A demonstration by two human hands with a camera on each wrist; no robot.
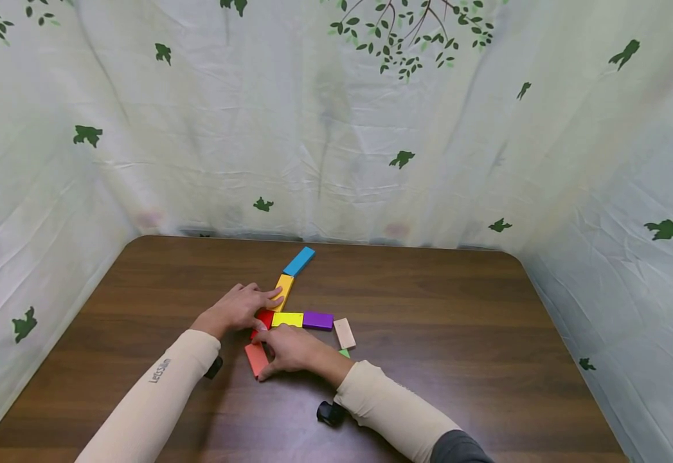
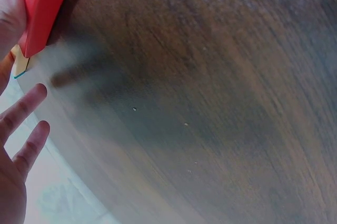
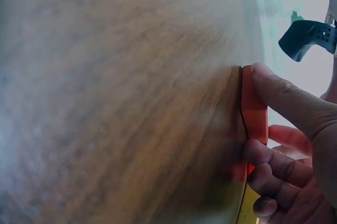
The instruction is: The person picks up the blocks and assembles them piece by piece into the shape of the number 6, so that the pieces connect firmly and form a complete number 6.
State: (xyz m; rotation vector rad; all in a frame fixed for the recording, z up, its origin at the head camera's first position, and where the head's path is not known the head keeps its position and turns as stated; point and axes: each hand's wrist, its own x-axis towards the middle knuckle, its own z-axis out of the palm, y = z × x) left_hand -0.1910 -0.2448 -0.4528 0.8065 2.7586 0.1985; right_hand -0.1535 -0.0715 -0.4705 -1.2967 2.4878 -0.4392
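Observation:
My left hand [image 1: 239, 310] reaches over a red block [image 1: 266, 316], its thumb touching that block and a fingertip against an amber block [image 1: 286, 288]. In the left wrist view the red block [image 2: 45, 8] shows at the upper left, with two fingers [image 2: 32, 142] stretched out and spread. My right hand [image 1: 300, 350] pinches a coral block [image 1: 256, 360] lying flat, thumb at the near end and a finger at the far end. The right wrist view shows the thumb on the coral block [image 3: 255, 105]. Both hands partly cover the red block.
A yellow block [image 1: 287, 319] and a purple block [image 1: 318, 321] run rightward from the red one. A beige block [image 1: 344, 334] and a partly hidden green block [image 1: 344, 353] lie past them. Beyond the amber one sits a blue block [image 1: 299, 261]. A leaf-print curtain [image 1: 336, 128] surrounds the wooden table [image 1: 457, 334].

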